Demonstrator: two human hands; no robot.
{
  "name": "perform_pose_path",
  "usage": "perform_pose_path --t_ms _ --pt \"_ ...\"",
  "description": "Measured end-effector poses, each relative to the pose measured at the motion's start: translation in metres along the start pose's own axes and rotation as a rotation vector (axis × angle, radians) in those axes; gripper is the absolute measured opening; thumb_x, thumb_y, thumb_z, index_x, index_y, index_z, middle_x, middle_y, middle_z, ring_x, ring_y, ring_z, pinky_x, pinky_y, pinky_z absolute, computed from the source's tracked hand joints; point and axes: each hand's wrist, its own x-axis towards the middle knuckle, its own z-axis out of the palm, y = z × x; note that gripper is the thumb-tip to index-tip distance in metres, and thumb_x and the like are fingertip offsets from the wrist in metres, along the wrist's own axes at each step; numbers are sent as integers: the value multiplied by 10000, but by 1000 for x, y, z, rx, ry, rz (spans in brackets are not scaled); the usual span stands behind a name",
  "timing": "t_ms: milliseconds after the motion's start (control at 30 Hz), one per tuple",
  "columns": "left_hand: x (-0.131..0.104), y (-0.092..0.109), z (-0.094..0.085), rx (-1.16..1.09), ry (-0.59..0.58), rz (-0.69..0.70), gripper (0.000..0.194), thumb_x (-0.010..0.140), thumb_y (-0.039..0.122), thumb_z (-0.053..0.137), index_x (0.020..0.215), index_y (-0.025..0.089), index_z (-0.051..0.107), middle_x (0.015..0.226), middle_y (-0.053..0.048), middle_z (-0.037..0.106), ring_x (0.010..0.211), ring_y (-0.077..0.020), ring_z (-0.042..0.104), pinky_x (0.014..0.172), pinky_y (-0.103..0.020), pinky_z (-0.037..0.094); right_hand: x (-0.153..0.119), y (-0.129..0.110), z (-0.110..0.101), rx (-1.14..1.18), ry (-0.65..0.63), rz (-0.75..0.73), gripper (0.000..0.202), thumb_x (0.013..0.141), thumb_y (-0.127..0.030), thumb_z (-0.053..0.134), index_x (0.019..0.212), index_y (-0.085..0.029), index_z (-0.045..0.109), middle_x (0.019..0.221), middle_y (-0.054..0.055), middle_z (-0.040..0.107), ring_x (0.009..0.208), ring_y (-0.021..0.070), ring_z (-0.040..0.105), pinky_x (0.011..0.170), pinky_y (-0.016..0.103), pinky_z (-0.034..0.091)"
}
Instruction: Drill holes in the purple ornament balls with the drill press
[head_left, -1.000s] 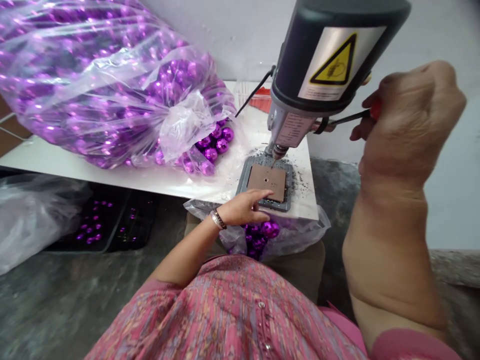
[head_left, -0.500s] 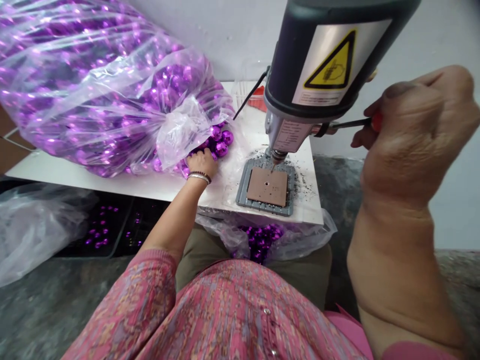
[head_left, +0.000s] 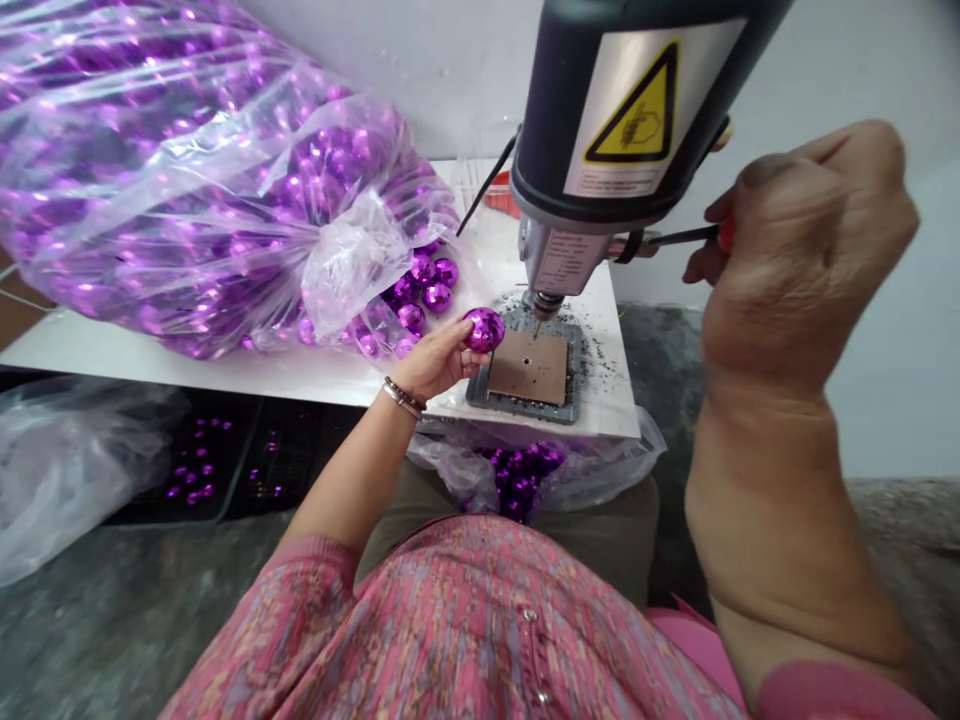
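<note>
Mirror ball (head_left: 484, 330), purple, is grasped between the fingers (head_left: 475, 358) of left hand (head_left: 437, 364), at ten o'clock from the hole (head_left: 526, 361) of brown plate (head_left: 544, 382). Right hand (head_left: 810, 250), at two o'clock, has its fingers clenched around the red knob (head_left: 726, 236) of drill press (head_left: 551, 120). For good control, I judge, the ball should be held firmly by its sides, with fingers well apart from drill bit (head_left: 537, 328)

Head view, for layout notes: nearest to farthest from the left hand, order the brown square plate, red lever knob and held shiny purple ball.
1. Shiny purple ball: held by the left hand.
2. Brown square plate: right of that hand.
3. Red lever knob: far right, in the right hand.
</note>
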Motion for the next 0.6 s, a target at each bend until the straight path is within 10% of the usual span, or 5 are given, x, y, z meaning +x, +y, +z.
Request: perform_pose_path --t_ms 267,600 --pt "12 -14 17 283 121 -36 697 622 316 900 1206 217 533 949 0 705 617 -91 627 559 -207 403 1 0 -2 11 -39 -34 183 878 -295 470 746 -212 373 663 -16 436 524 53 391 503 233 291" --pt "33 -24 31 911 151 184 604 623 278 881 1187 159 703 1051 -33 735 990 -225 657 947 -356 520 -1 -11 -4 35 -97 -31 196 909 -218 460 734 -206 373 683 -18 459 562 48 432 661 219 428"
